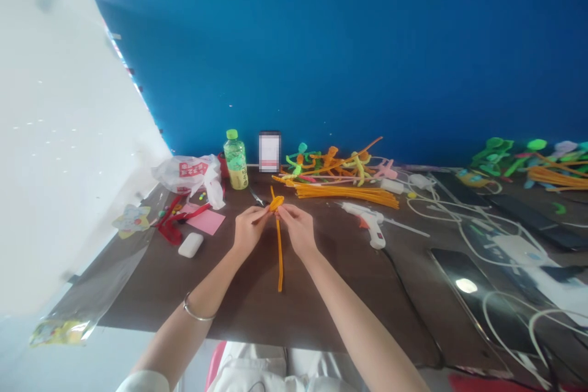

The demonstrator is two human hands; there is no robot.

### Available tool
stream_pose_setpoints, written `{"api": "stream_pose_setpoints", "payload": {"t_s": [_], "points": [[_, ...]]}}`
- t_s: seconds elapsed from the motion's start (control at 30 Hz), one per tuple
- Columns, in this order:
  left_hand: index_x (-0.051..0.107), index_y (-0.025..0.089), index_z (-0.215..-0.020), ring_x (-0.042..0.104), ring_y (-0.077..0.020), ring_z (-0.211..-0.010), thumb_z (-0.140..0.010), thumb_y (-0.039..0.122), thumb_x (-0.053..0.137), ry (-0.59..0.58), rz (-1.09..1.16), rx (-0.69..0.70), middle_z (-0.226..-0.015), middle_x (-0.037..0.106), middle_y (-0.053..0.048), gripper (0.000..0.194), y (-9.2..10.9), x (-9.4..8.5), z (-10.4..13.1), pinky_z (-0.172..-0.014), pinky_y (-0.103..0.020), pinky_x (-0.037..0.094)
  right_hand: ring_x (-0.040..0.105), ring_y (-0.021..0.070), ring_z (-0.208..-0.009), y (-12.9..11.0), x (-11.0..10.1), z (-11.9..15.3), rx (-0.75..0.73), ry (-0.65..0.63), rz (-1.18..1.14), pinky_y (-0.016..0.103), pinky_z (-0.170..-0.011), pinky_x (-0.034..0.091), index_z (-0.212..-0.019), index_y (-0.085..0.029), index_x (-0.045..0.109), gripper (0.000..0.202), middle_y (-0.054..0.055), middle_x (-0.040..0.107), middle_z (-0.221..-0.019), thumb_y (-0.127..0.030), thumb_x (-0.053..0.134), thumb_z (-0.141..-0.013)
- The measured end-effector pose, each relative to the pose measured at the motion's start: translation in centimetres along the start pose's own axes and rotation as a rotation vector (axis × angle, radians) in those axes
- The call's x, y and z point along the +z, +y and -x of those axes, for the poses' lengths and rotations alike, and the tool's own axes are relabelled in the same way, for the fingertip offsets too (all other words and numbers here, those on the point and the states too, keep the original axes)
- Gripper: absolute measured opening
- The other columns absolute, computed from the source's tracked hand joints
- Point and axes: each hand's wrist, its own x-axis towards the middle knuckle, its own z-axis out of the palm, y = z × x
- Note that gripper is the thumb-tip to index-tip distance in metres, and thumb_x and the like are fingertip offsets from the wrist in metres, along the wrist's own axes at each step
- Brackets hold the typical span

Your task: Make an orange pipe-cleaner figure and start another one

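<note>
Over the middle of the dark table, my left hand point(250, 230) and my right hand point(297, 228) meet at an orange pipe cleaner point(280, 257). Its upper part is bunched into a small coil between my fingertips, and both hands pinch that coil from either side. One straight length hangs down toward me, and a short end pokes up past the coil. Just behind my left fingers lie what look like scissors point(258, 198), partly hidden. Beyond my hands rests a bundle of straight orange pipe cleaners point(346, 193).
A white glue gun point(367, 220) with a black cord lies right of my hands. Behind stand a green-capped bottle point(236, 162) and a phone point(269, 152). Pipe-cleaner figures point(331, 162) line the back. White cables and a large phone point(478, 294) lie right; a plastic bag point(188, 173) sits left.
</note>
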Motion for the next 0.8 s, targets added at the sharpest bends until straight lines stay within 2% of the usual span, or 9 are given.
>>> {"api": "stream_pose_setpoints", "payload": {"t_s": [0.17,0.37,0.57,0.8], "points": [[0.069,0.021,-0.09,0.058,-0.0134,-0.069,-0.079,0.028,0.053,-0.027,-0.092,0.145,-0.081,0.066,-0.007,0.021,-0.1,0.0,0.1,-0.063,-0.026,0.046,0.059,0.0134,-0.065,0.2,0.5,0.3,0.109,0.041,-0.194,0.03,-0.07,0.05,-0.071,-0.018,0.068,0.018,0.002,0.065,-0.07,-0.031,0.073,-0.059],[0.069,0.021,-0.088,0.058,-0.0134,-0.07,-0.08,0.026,0.051,-0.052,-0.146,0.182,-0.079,0.065,-0.007,0.021,-0.2,-0.1,0.1,-0.063,-0.025,0.046,0.055,0.0086,-0.058,0.3,0.8,0.5,0.197,0.036,-0.348,0.022,-0.059,0.048,-0.062,-0.019,0.064,0.012,-0.002,0.059,-0.061,-0.027,0.072,-0.061],[0.068,0.023,-0.092,0.058,-0.0131,-0.073,-0.081,0.026,0.049,-0.083,-0.231,0.247,-0.081,0.064,-0.006,0.022,-0.7,-0.1,0.2,-0.066,-0.024,0.047,0.054,0.0082,-0.057,0.5,0.7,0.4,0.247,0.09,-0.391,0.021,-0.057,0.048,-0.07,-0.02,0.066,0.01,-0.002,0.062,-0.067,-0.025,0.072,-0.062],[0.063,0.022,-0.104,0.057,-0.0112,-0.074,-0.083,0.019,0.047,-0.092,-0.302,0.42,-0.084,0.064,-0.005,0.027,-1.1,-0.4,0.3,-0.067,-0.022,0.047,0.053,0.0062,-0.054,0.4,0.9,0.4,0.292,0.087,-0.466,0.018,-0.052,0.047,-0.066,-0.019,0.065,0.012,-0.003,0.061,-0.065,-0.024,0.073,-0.06]]}}
